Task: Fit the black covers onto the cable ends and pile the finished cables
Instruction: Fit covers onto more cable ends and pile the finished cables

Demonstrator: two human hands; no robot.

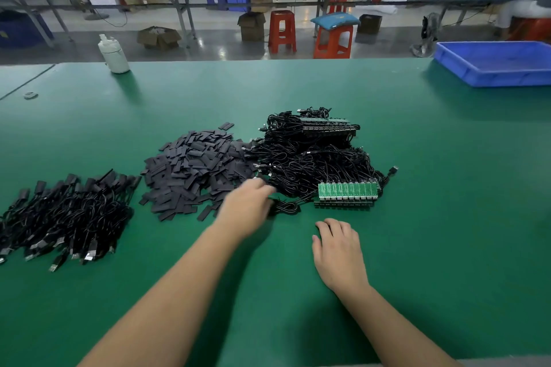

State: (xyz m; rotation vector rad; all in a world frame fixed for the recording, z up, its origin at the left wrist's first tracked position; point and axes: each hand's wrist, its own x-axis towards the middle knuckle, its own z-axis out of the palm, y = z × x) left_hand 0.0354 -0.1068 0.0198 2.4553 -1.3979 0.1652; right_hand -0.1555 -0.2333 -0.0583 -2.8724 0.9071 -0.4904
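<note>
A heap of flat black covers [196,167] lies at the middle of the green table [432,188]. Right of it sits a tangle of black cables [310,158] whose ends are green circuit boards in a row [347,191]. A pile of cables with covers fitted [65,211] lies at the left. My left hand [247,205] is blurred and reaches to the near edge of the cable tangle, its fingers curled at a cable loop [287,207]; whether it grips the loop is unclear. My right hand [338,250] rests flat on the table, just below the green boards, holding nothing.
A blue plastic tray [495,64] stands at the back right of the table. A white bottle [114,53] stands at the back left, with a small ring-like object [30,95] near the left edge. Orange stools and other benches lie beyond the table.
</note>
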